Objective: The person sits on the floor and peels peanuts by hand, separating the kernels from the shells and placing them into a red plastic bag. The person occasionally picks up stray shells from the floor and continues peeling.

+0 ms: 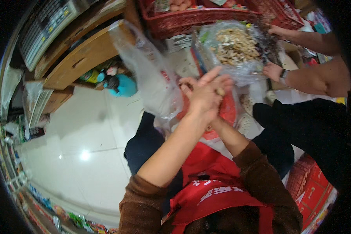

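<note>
My left hand (203, 92) lies over my right hand (213, 113), and the two overlap, blurred. A small tan piece (220, 91) shows against the fingers; which hand bears it is unclear. Most of my right hand is hidden under the left. Below both hands, between my knees, is a red plastic bag (229, 109) with some small brown bits (209, 127) in it. A clear plastic bag (161, 84) hangs just left of my hands. Beyond them, a plastic-lined box holds a heap of small tan pieces (237, 45), too blurred to name surely.
Another person's two hands (273, 71) rest at the right side of the heap. Red plastic crates (201, 22) stand behind it. At left are a wooden drawer (82, 64), a scale with a keypad (51, 29) and a blue bottle (122, 84) on the tiled floor (84, 125).
</note>
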Action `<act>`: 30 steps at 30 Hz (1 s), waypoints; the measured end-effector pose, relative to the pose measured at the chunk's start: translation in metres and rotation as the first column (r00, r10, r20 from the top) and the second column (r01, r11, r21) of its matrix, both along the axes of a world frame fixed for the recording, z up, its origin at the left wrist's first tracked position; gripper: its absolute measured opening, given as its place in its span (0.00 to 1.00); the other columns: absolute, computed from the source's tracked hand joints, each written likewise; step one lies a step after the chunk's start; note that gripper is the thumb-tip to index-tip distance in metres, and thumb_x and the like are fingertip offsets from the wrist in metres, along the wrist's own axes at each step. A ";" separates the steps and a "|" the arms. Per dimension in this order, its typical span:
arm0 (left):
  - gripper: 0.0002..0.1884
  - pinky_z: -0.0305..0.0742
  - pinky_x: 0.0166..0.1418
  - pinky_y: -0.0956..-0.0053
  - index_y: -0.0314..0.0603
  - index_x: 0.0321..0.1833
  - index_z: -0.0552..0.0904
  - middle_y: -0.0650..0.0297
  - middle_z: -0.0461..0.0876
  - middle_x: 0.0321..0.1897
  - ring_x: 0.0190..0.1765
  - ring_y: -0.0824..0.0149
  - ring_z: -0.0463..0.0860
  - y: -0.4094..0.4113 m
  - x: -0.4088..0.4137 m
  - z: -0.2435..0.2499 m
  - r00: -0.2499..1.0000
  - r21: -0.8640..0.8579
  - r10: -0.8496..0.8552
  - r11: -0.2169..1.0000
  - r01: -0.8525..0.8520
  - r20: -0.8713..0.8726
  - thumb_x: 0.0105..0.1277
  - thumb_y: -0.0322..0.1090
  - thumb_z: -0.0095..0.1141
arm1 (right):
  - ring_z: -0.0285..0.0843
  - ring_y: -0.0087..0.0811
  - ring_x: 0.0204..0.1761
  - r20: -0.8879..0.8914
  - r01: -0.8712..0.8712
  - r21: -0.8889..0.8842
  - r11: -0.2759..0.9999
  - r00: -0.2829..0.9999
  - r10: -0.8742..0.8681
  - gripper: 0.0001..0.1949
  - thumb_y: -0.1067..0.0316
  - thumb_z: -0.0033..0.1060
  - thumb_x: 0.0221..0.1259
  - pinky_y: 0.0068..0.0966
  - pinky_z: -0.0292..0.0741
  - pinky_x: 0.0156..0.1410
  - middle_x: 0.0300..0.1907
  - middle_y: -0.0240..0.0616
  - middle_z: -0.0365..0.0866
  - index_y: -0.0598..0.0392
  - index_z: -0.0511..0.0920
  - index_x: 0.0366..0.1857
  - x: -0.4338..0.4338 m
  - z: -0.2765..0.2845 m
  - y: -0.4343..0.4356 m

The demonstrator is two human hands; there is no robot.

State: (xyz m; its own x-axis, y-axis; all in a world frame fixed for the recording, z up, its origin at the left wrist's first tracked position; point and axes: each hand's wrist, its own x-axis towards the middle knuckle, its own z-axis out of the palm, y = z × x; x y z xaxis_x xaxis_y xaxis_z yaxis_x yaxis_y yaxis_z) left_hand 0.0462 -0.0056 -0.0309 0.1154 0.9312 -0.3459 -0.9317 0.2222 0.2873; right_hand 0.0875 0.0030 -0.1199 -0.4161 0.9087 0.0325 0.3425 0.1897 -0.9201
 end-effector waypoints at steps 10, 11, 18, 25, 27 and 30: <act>0.29 0.73 0.69 0.59 0.40 0.77 0.57 0.45 0.67 0.70 0.68 0.53 0.73 -0.001 0.008 0.015 0.940 -0.065 0.098 0.990 -0.125 -0.326 0.74 0.20 0.40 | 0.77 0.31 0.42 -0.001 0.022 0.002 1.000 1.000 -0.022 0.11 0.72 0.60 0.64 0.27 0.74 0.49 0.40 0.38 0.78 0.59 0.74 0.48 0.111 0.118 -0.008; 0.29 0.73 0.69 0.59 0.41 0.77 0.56 0.45 0.67 0.70 0.69 0.53 0.72 -0.002 0.013 0.017 0.951 -0.080 0.072 0.992 -0.101 -0.301 0.74 0.21 0.40 | 0.77 0.30 0.41 0.019 -0.009 -0.029 1.000 1.000 0.010 0.11 0.72 0.60 0.63 0.27 0.74 0.48 0.40 0.37 0.78 0.58 0.74 0.47 0.115 0.127 -0.010; 0.29 0.75 0.68 0.60 0.44 0.79 0.55 0.47 0.68 0.71 0.67 0.55 0.75 -0.003 0.026 0.027 0.952 -0.055 -0.071 0.997 0.057 -0.299 0.76 0.24 0.39 | 0.76 0.28 0.40 -0.099 -0.050 -0.106 0.993 0.994 0.040 0.09 0.74 0.58 0.65 0.27 0.74 0.48 0.39 0.35 0.76 0.58 0.72 0.46 0.125 0.135 -0.009; 0.24 0.79 0.61 0.67 0.40 0.75 0.62 0.53 0.77 0.63 0.56 0.63 0.82 -0.005 0.028 0.014 0.937 -0.028 -0.139 0.990 0.137 -0.321 0.78 0.31 0.45 | 0.81 0.28 0.39 -0.116 0.023 -0.034 0.999 0.993 -0.027 0.06 0.73 0.58 0.67 0.27 0.76 0.45 0.37 0.36 0.81 0.60 0.74 0.44 0.135 0.124 0.001; 0.22 0.79 0.59 0.68 0.39 0.73 0.66 0.55 0.79 0.60 0.57 0.63 0.82 -0.005 0.027 0.012 0.928 -0.048 -0.166 0.986 0.159 -0.333 0.78 0.34 0.47 | 0.81 0.27 0.38 -0.197 0.048 -0.064 0.997 0.979 -0.060 0.06 0.72 0.58 0.67 0.27 0.77 0.44 0.37 0.36 0.83 0.60 0.75 0.43 0.135 0.117 0.005; 0.19 0.79 0.58 0.71 0.39 0.67 0.72 0.59 0.82 0.54 0.53 0.65 0.83 -0.005 0.027 0.007 0.945 -0.052 -0.149 0.989 0.140 -0.292 0.78 0.37 0.48 | 0.78 0.20 0.37 -0.399 0.054 -0.246 0.968 0.904 -0.152 0.06 0.70 0.56 0.70 0.20 0.76 0.43 0.40 0.35 0.84 0.61 0.76 0.43 0.141 0.110 0.011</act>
